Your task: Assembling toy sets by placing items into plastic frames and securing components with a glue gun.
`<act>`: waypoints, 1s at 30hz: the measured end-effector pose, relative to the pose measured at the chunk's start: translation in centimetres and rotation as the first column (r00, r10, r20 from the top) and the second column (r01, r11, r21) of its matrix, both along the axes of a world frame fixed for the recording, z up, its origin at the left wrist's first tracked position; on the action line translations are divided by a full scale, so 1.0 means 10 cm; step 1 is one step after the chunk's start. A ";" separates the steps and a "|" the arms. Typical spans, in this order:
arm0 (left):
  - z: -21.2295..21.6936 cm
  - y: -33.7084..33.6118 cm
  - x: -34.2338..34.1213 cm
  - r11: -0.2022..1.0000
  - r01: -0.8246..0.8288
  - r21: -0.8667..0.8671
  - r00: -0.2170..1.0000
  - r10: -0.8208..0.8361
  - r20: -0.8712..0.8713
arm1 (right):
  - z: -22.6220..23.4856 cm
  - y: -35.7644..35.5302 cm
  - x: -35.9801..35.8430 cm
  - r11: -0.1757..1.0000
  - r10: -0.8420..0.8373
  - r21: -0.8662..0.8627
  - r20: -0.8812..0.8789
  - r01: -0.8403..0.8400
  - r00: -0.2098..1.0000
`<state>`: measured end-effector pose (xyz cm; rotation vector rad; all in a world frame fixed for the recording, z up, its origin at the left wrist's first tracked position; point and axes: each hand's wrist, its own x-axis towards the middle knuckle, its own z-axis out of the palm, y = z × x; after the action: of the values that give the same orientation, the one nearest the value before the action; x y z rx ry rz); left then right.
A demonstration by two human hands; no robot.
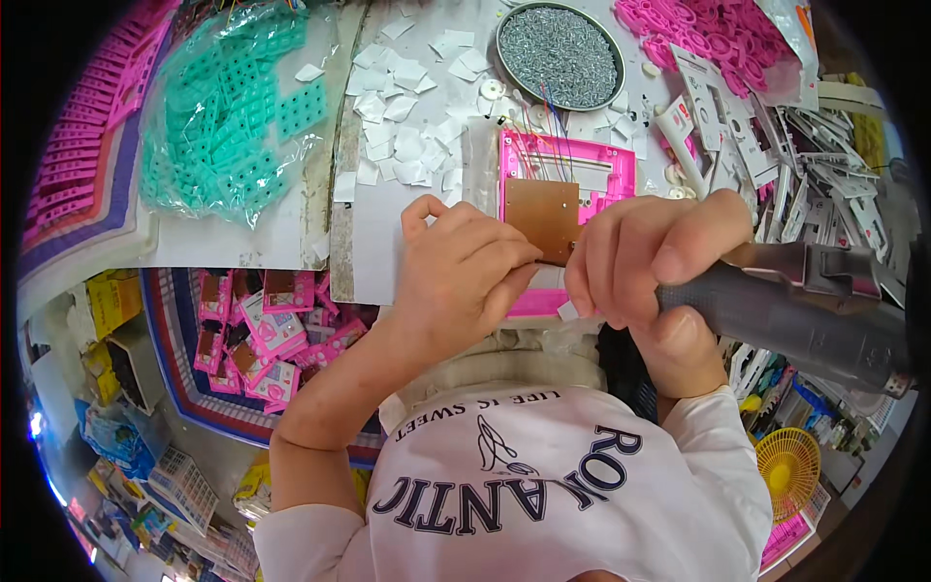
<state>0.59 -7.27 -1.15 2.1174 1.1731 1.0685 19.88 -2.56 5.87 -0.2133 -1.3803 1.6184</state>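
Pink plastic housing [572, 184] lies open-side up at centre frame on the bench [291, 242], just above both hands. A brown circuit board [541, 218] already sits in its lower-left part, w/ thin wires [555, 121] running up toward the tray of small screws [560, 53] at top centre.

Left hand [464, 276] is curled shut, fingertips pinched at the board's lower edge; can't tell if a screw is between them. Right hand [645, 257] is wrapped tight round the grey power screwdriver [786, 310].

Judging from this: board placed, fastening prob. in hand; no cover on yet.

Screwdriver's long axis runs from lower right of frame to centre, tip end aimed left at the board, hidden by fingers. Housing sits roughly square to the frame.
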 end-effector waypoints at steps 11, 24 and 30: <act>-0.10 0.02 0.00 0.994 -0.050 0.096 0.999 0.049 0.013 | 0.06 -0.06 -0.11 0.989 -0.124 -0.074 0.085 0.131 0.989; -0.08 -0.18 -0.03 0.996 -0.050 0.070 0.955 0.069 -0.289 | -0.35 0.23 -0.30 0.961 -0.277 0.008 0.115 0.278 0.954; -0.08 -0.20 -0.02 0.996 -0.071 0.055 0.966 0.082 -0.244 | -0.39 0.25 -0.29 0.946 -0.301 0.230 0.376 0.227 0.876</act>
<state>0.35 -9.30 -1.95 2.3083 1.3665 0.8901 17.02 -0.11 1.98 -0.6361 -1.7182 1.2523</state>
